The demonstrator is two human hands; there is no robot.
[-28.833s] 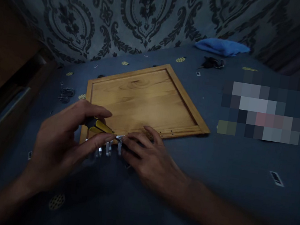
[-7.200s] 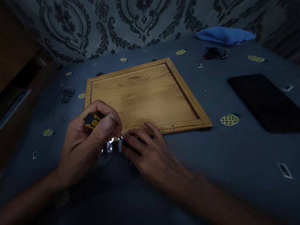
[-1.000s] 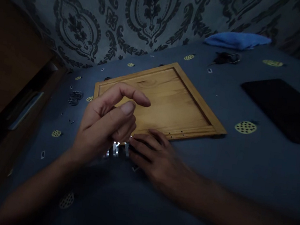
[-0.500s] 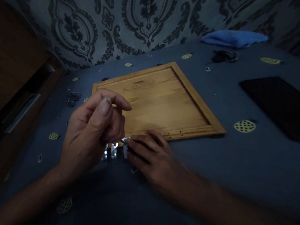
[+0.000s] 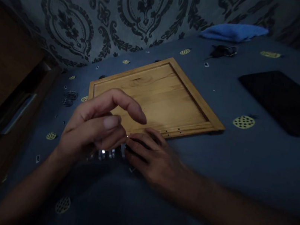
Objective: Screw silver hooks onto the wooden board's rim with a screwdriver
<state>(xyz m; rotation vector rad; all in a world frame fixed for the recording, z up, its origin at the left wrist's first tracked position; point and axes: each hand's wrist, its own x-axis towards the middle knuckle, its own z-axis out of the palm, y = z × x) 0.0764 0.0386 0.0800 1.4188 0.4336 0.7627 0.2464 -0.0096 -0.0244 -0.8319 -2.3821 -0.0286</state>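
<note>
Left hand [image 5: 96,123], metal fittings [image 5: 112,153] at near edge of wooden panel [image 5: 155,94], right hand [image 5: 160,159].
Left thumb and index apart, other fingers curled; can't tell what's held. Step looks like close fitting work; next move calls for a steady panel. Right fingers slightly spread by last fitting, grip unclear. Blue sheet [image 5: 220,96] stretches between panel's right corner and dark slab [image 5: 283,104].

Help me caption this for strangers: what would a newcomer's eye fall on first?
Probably the wooden panel in the middle, the warmest patch on the dark sheet. Next, at its near edge, the half-curled left hand and, beside shiny metal parts, the right hand. Then the blue cloth at the far side, near the patterned wall.
</note>
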